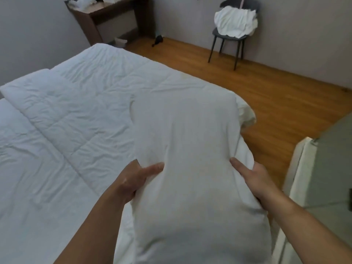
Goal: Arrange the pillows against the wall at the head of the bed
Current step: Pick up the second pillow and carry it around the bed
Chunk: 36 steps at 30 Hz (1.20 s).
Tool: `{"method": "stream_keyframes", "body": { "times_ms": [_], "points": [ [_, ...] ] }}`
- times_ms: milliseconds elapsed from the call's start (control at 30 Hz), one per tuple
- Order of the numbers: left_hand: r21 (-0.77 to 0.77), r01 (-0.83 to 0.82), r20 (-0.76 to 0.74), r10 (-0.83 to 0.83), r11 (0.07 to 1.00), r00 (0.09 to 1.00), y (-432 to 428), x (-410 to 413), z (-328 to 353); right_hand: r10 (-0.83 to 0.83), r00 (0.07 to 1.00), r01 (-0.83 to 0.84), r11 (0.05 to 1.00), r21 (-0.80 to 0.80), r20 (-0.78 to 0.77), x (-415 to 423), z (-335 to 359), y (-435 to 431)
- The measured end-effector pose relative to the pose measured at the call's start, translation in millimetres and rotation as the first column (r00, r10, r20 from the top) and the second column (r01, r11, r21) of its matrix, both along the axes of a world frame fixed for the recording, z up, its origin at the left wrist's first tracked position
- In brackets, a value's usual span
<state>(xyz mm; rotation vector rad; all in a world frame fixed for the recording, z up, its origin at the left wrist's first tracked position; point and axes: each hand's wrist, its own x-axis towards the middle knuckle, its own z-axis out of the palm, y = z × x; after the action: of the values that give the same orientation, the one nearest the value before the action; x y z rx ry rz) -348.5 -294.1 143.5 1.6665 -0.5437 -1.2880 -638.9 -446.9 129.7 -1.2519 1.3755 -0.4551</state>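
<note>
Head view looks down over a white pillow [192, 159] held lengthwise in front of the person, above the near right side of the bed [38, 168]. The left hand [131, 180] grips the pillow's left edge, thumb laid across the top and the other fingers tucked underneath, clenched into the fabric. The right hand [251, 178] clasps the right edge the same way, its thumb pointing inward and the cloth bunched around it. The pillow's far end reaches over a folded white duvet [91, 92] that covers the bed; whether that end rests on the duvet or hangs just above it is hard to tell. Beyond the bed lies a wooden floor [266, 92]. A dark chair [232, 35] stands against the far wall [304, 35], with what seems to be another white pillow [236, 23] propped on its seat. A brown surface [102, 14] stands in the far corner with white items on top.
</note>
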Motion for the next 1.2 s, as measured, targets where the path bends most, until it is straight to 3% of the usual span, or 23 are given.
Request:
{"method": "stream_keyframes", "body": {
  "times_ms": [500, 767, 1200],
  "points": [
    [-0.066, 0.358, -0.029, -0.360, 0.931, 0.932, -260.7, -110.8, -29.2, -0.260, 0.965, 0.260, 0.965, -0.036, 0.026, -154.9, 8.6, -171.9],
    [-0.184, 0.415, -0.032, -0.428, 0.891, 0.903, -440.6, -136.4, -47.6, -0.287, 0.958, 0.288, 0.952, -0.103, 0.030, -177.7, 15.6, -310.7],
    [-0.185, 0.484, -0.012, -0.494, 0.856, 0.869, -705.4, -156.6, -37.8, -0.463, 0.886, 0.452, 0.872, -0.188, -0.016, -200.3, 16.1, -531.5]
  ]
}}
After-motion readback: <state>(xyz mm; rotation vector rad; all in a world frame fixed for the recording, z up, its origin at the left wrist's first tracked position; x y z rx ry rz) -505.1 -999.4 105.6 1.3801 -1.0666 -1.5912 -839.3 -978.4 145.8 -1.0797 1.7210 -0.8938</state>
